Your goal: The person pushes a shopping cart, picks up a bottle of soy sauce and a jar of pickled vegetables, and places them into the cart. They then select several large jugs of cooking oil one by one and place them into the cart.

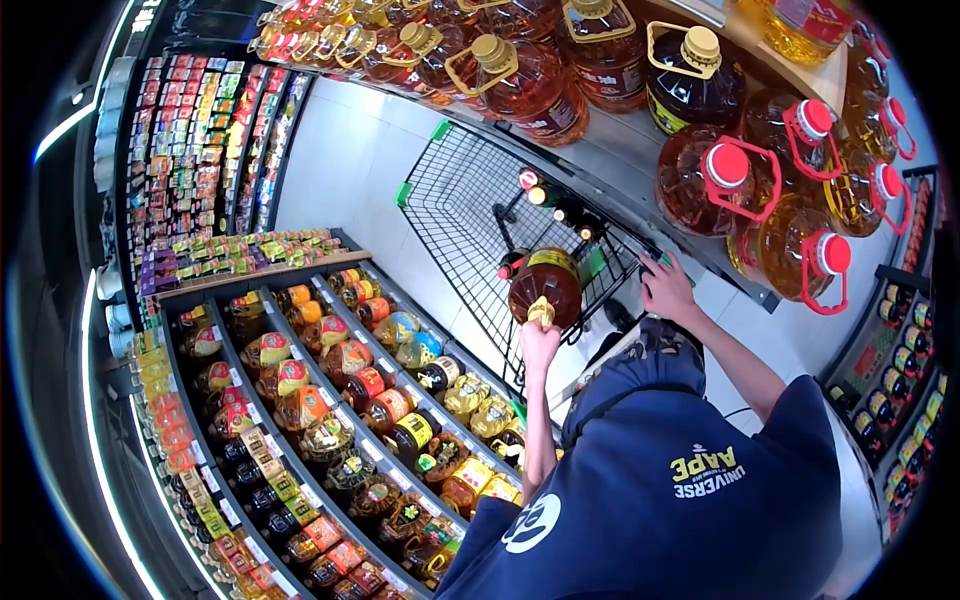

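Large amber oil bottle [545, 283] with a yellow cap and carry handle hangs over the near rim of the black wire shopping cart [450, 215], roughly mid-frame, bottom pointing away from the camera, tilted so the handle points back at the person. Left hand [540, 347] is clenched round that yellow handle and carries the bottle, arm stretched forward from the dark blue shirt [670, 480]. Right hand [668, 290] sits to the right of the bottle on the cart's handle end; fingers curl down onto it but the exact grip is hidden, cannot tell if it is clamped or just resting. Inside the cart, just beyond the bottle, several dark bottles with red and yellow caps [550, 200] lie near the right side of the basket; one red-capped one [510, 268] is just left of the held bottle. Cart has green corner pieces, stands on pale floor [340, 160]. Left and near: sloping shelf rows [330, 400] packed with oil bottles in mixed labels, price tags along the rails. Top and right: more shelves of big amber oil jugs, gold caps [520, 80] at far top, red caps [730, 180] at right. Far left: a wall rack of small coloured packets [190, 130]
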The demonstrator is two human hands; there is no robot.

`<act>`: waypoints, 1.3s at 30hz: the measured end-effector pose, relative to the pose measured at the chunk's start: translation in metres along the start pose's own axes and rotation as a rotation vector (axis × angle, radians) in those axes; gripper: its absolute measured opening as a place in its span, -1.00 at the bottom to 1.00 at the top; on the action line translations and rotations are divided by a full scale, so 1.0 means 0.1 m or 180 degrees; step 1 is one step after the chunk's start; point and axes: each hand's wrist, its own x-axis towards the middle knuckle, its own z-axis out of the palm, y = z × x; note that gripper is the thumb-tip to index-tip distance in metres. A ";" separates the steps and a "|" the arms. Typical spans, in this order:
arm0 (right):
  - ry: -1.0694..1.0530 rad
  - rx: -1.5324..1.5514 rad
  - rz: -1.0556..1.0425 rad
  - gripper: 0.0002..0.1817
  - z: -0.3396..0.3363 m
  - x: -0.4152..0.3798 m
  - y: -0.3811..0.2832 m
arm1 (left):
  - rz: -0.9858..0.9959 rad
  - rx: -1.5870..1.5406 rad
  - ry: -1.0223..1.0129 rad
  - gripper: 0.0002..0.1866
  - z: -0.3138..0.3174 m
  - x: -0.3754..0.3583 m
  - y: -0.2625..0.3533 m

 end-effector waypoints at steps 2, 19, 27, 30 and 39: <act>0.0003 0.0005 0.0036 -0.81 0.02 -0.01 -0.01 | 0.0117 -0.0063 0.0049 -0.82 -0.19 -0.21 0.24; 0.0079 -0.0087 -0.0046 -0.78 -0.01 -0.10 -0.01 | 0.1384 -0.0327 0.0302 -0.88 -1.71 -0.26 2.12; -0.0130 -0.0076 0.0021 -0.74 0.10 -0.11 0.03 | 0.1752 0.0056 -0.0073 -0.76 -1.47 0.36 2.89; -0.0089 -0.0073 0.0028 -0.72 0.06 -0.07 0.05 | 0.2029 0.0571 -0.0303 -0.75 -1.24 0.65 3.04; -0.0081 -0.0189 0.0079 -0.65 0.03 -0.01 -0.02 | 0.2784 0.0607 0.0169 -0.81 -0.31 1.05 3.60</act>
